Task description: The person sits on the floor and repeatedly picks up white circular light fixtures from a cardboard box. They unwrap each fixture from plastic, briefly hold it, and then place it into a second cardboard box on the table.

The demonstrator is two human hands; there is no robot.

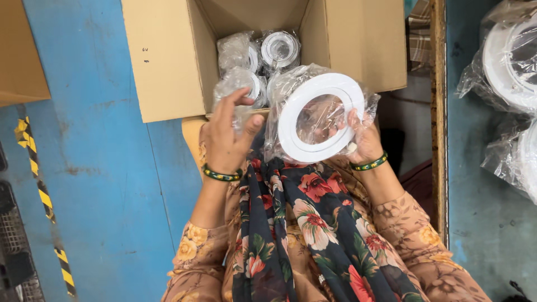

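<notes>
My right hand grips a white ring-shaped fitting wrapped in a clear plastic bag, held face-up just in front of an open cardboard box. My left hand is beside it, fingers apart, pinching a bit of clear plastic at the box's near edge. Inside the box lie several more bagged white round fittings. Both wrists wear green bangles.
A blue floor with a yellow-black striped tape line lies to the left. More bagged white fittings sit at the right on a blue surface. Another cardboard box corner is at the top left.
</notes>
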